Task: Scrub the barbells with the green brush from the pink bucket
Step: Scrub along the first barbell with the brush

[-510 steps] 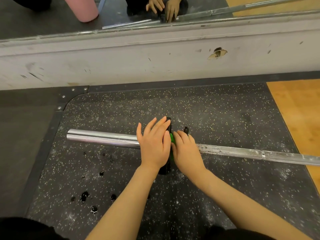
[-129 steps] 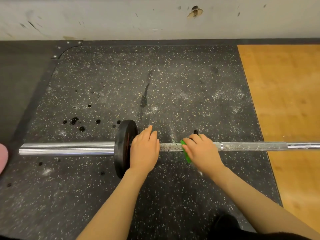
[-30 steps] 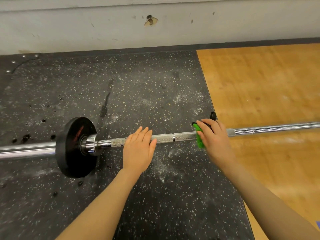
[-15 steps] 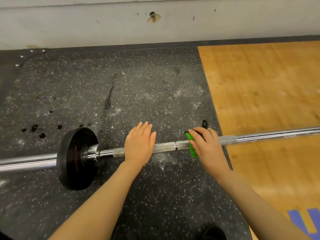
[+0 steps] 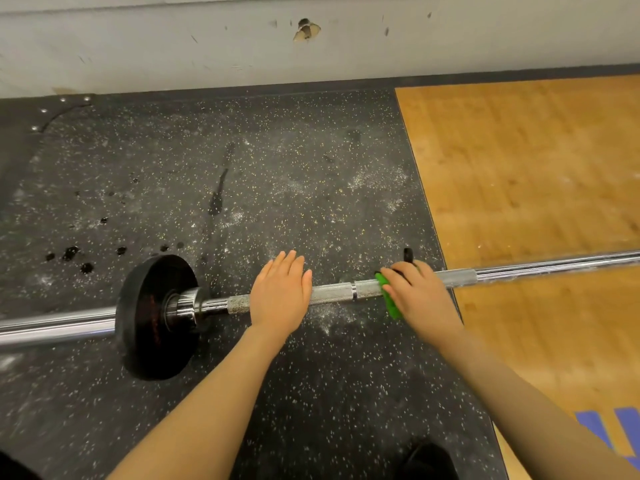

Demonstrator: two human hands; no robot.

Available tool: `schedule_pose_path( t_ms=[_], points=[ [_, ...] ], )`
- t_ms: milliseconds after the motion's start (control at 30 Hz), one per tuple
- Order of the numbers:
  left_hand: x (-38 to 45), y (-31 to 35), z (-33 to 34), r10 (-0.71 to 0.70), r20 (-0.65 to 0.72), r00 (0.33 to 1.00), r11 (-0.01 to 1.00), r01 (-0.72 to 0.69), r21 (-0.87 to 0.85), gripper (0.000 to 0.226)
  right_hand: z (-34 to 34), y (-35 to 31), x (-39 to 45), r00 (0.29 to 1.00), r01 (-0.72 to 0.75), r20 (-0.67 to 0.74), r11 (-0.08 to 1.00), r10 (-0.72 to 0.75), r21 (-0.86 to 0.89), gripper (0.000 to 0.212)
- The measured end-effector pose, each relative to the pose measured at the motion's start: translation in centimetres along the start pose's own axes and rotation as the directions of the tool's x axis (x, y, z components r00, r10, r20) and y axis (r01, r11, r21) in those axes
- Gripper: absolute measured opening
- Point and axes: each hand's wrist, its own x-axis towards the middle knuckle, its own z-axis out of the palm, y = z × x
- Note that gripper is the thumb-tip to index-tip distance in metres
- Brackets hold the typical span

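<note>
A steel barbell [image 5: 341,293] lies across the floor from left to right, with a black weight plate [image 5: 154,317] on its left part. My left hand [image 5: 281,292] rests flat on the knurled shaft just right of the plate, fingers straight. My right hand [image 5: 420,296] grips the green brush [image 5: 390,299] and presses it onto the shaft near the mat's right edge. Only the brush's green left side and a black tip beyond my fingers show. The pink bucket is out of view.
The barbell lies on a dark speckled rubber mat [image 5: 277,174] with white dust and dark wet spots [image 5: 71,252]. A wooden platform [image 5: 536,174] adjoins on the right. A scuffed white wall [image 5: 242,39] runs along the far side.
Over the last second my right hand and the brush have slid left along the shaft, toward my left hand. My left hand stays flat on the bar.
</note>
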Motion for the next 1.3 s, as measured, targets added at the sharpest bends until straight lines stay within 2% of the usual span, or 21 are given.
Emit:
schedule_pose_path(
  t_ms=[133, 300, 400, 567, 733, 933, 1200, 1300],
  points=[
    [0.1, 0.1, 0.0, 0.001, 0.010, 1.000, 1.000, -0.001, 0.003, 0.053, 0.2, 0.1, 0.2, 0.999, -0.014, -0.043, 1.000, 0.014, 0.004, 0.040],
    [0.2, 0.1, 0.0, 0.001, 0.009, 1.000, 1.000, -0.001, 0.005, 0.052, 1.7, -2.8, 1.2, 0.997, 0.060, -0.057, 0.998, -0.058, 0.036, 0.039],
    [0.3, 0.0, -0.1, 0.010, 0.009, 1.000, 1.000, -0.010, 0.001, 0.052, 1.7, -2.2, 0.8, 0.996, 0.066, -0.060, 0.998, -0.064, 0.025, 0.041],
    [0.6, -0.2, 0.1, 0.026, 0.011, 1.000, 1.000, -0.026, -0.005, 0.052, 1.3, 1.2, -0.3, 0.995, -0.006, -0.097, 0.998, 0.011, 0.055, 0.040],
    [1.5, -0.5, 0.0, 0.052, -0.013, 0.999, 0.998, -0.052, -0.031, 0.049, 1.3, 1.4, 0.3, 0.997, -0.021, -0.074, 0.993, 0.029, 0.113, 0.042],
    [4.8, -1.1, -0.6, 0.077, -0.028, 0.997, 0.996, -0.078, -0.045, 0.046, 0.1, 2.0, 2.1, 0.985, -0.047, -0.156, 0.986, 0.072, 0.160, 0.040],
    [11.0, -1.6, -2.2, 0.086, -0.081, 0.993, 0.994, -0.080, 0.072, 0.049, -0.7, 2.8, 6.1, 0.978, -0.070, -0.183, 0.980, 0.104, 0.186, 0.043],
    [12.3, -1.6, -2.8, 0.046, -0.109, 0.993, 0.998, -0.040, 0.053, 0.051, -0.7, 2.9, 7.4, 0.971, -0.091, -0.203, 0.980, 0.127, 0.179, 0.043]
  ],
)
